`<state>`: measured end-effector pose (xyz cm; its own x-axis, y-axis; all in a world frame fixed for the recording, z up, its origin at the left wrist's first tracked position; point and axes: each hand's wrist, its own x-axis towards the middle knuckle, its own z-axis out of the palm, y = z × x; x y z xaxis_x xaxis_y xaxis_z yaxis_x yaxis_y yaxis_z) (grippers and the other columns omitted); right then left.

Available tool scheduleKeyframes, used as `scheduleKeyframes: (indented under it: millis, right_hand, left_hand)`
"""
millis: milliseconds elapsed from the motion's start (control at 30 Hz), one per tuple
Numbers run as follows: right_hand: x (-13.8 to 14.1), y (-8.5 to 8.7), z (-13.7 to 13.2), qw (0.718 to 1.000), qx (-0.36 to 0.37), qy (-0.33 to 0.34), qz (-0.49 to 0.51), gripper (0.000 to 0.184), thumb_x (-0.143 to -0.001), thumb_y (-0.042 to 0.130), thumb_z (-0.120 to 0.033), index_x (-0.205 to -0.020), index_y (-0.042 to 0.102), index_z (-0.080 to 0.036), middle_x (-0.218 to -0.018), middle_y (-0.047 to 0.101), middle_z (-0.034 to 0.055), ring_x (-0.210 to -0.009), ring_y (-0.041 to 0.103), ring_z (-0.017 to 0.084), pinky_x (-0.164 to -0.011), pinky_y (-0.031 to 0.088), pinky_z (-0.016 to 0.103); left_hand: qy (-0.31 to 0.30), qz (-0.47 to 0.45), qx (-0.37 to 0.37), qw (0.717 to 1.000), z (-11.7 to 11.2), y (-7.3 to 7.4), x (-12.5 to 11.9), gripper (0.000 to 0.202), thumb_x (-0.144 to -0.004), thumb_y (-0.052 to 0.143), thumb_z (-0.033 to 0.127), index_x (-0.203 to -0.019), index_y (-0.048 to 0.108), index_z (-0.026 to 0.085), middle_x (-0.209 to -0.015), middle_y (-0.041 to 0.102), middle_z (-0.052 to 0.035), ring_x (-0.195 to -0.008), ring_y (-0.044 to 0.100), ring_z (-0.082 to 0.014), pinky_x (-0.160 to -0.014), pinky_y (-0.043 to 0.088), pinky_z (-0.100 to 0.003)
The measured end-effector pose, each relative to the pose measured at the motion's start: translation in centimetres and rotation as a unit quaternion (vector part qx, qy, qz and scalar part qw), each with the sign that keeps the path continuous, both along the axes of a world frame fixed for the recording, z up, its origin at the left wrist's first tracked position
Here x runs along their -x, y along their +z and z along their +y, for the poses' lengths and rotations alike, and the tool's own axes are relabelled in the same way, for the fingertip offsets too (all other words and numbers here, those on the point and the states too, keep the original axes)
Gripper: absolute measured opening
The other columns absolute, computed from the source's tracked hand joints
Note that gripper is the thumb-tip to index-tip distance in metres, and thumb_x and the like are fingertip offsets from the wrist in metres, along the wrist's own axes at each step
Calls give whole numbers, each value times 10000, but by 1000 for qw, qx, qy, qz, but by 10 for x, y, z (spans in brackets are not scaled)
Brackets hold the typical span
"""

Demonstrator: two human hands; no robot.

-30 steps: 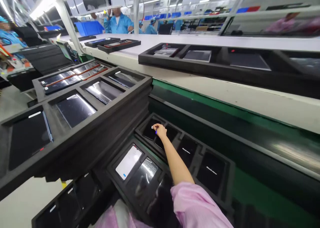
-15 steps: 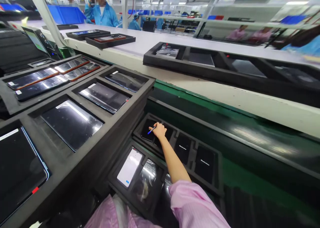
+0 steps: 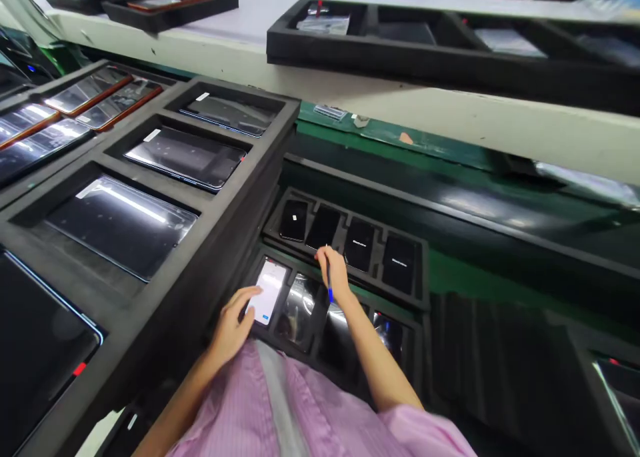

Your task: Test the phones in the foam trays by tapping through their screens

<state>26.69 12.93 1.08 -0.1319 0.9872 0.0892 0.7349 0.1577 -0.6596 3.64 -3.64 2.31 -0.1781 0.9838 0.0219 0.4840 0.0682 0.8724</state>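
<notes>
My left hand is open, with its fingers spread at the left edge of a phone with a lit white screen. That phone lies in the nearer black foam tray. A pen with a blue end sits in my right hand, whose fingers are closed around it. My right hand hovers by the near end of a dark phone in the farther foam tray; whether it touches is unclear. Left of that phone, another phone shows a small white mark on its black screen.
On my left rises a high stack of foam trays holding large tablets and phones. Beyond the green conveyor edge, a white bench carries a long black tray. Dark stacked trays stand at the right.
My left hand has come into view at the white-screen phone. My right hand has moved nearer and right with the pen, uncovering the farther tray's leftmost phone. The view has tilted down.
</notes>
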Motion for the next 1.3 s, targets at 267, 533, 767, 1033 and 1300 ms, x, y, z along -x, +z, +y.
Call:
scheduleKeyframes:
  millis: [267, 533, 767, 1033, 1300]
  right_hand:
    - [-5, -40, -148, 999, -16, -5, 37, 249, -895, 399, -358, -744, 535, -214, -684, 587, 3, -649, 543, 148, -671, 389, 287]
    - [-40, -60, -190, 993, -20, -106, 38, 245, -879, 415, -360, -738, 540, -205, -660, 587, 7, -635, 536, 157, -663, 371, 302]
    - [-16, -54, -188, 997, -38, 50, 38, 156, -872, 440, -246, -812, 580, -214, -795, 621, 33, -782, 547, 169, -740, 372, 319]
    - [-10, -54, -180, 995, -75, 56, 32, 158, -854, 436, -188, -802, 583, -211, -784, 613, 33, -772, 525, 171, -740, 370, 329]
    - [-8, -57, -177, 993, -57, 99, 23, 168, -809, 444, -155, -774, 588, -235, -847, 650, 27, -821, 532, 190, -749, 390, 337]
  left_hand:
    - [-65, 157, 37, 985, 33, -50, -10, 362, -806, 421, 154, -1149, 536, 169, -1131, 596, -104, -1066, 550, -212, -938, 447, -385]
    - [-52, 204, 32, 977, 30, -72, -3, 478, -777, 414, 111, -1253, 432, 146, -1240, 499, -138, -1163, 468, -240, -1008, 378, -434]
    - [-70, 224, 52, 971, 16, -69, 2, 524, -757, 520, 204, -1271, 419, 186, -1252, 504, -116, -1163, 454, -258, -993, 372, -449]
    - [-54, 266, 99, 957, 15, -61, -10, 631, -724, 593, 274, -1313, 384, 194, -1367, 384, -142, -1223, 382, -305, -972, 355, -478]
    - [-70, 227, 66, 969, 10, -69, -1, 567, -743, 504, 229, -1297, 387, 188, -1299, 469, -124, -1222, 381, -270, -994, 334, -461]
